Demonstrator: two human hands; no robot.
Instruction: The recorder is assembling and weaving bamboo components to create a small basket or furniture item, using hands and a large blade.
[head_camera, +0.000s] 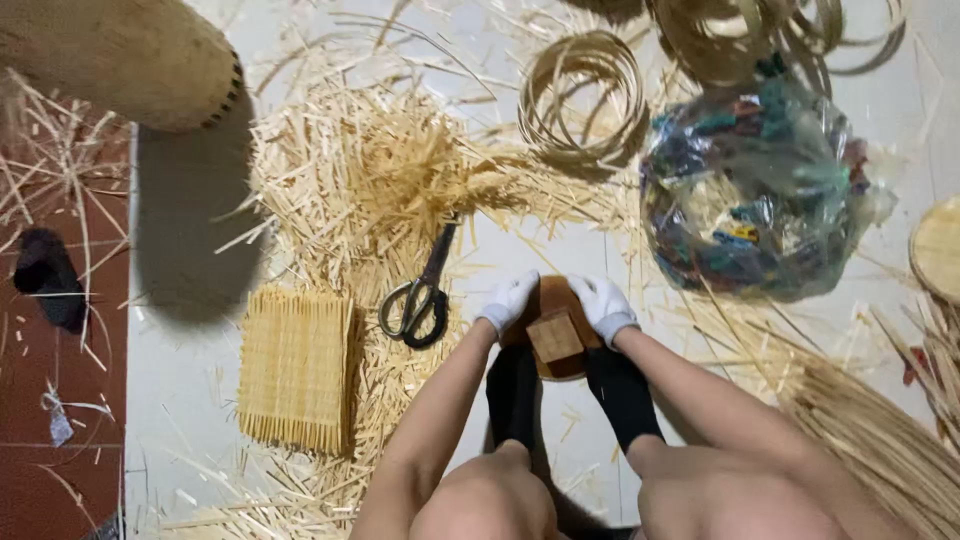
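Gripping one brown wooden block (556, 335), two gloved hands, left hand (508, 303) and right hand (603, 305), clasp its sides near one pair of scissors (418, 296).

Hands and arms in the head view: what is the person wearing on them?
Both the left hand and the right hand wear white fabric gloves that end at the wrist. The forearms are bare, with no sleeves, watch or bands visible. No markings show on the gloves.

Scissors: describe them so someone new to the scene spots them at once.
Start at the big heap of cut straw-coloured splints on the pale floor. At its lower edge, left of the gloved left hand, lie the scissors, blades pointing up. They are the only dark metal thing among the pale splints.
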